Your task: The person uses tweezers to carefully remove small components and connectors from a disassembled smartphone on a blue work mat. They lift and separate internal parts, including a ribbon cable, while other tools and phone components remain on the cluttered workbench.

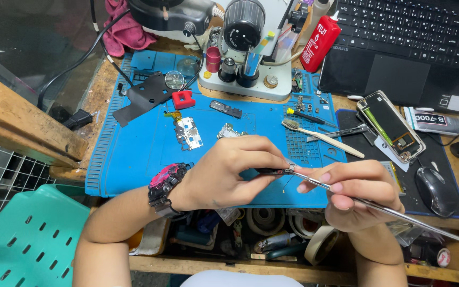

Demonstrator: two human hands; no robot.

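Blue mat [150, 154] below, my left hand [229, 172] pinches a small dark part [272, 171] above its front edge; my right hand [354, 194] grips metal tweezers [314, 182], tip touching it; I'd judge steady, light pressure best

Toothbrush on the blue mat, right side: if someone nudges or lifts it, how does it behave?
The toothbrush looks thin and long, so probably light and stiff enough to lift by one end. It lies flat on the blue mat, bristle head at the left; a nudge would likely slide or pivot it rather than roll it. Pushed right, it may knock the tweezers lying beside it.
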